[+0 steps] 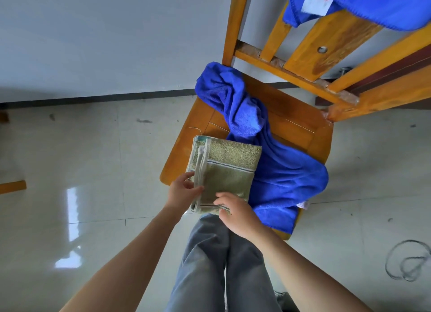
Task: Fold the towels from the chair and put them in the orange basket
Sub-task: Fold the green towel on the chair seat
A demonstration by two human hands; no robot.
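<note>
A folded olive-green towel (227, 169) lies on the front left of the wooden chair seat (289, 116). My left hand (183, 190) grips its near left edge. My right hand (235, 209) pinches its near edge from the right. A crumpled blue towel (275, 172) sprawls across the seat beside and partly under the green one, and hangs over the front edge. Another blue towel (373, 4) with a white label hangs over the chair back at the top right. The orange basket is not in view.
The chair stands on a glossy pale tiled floor (93, 172) by a white wall. My legs in grey trousers (210, 265) are just in front of the seat. A coiled dark cable (408, 262) lies on the floor at the right. A wooden piece (12, 187) pokes in at the left edge.
</note>
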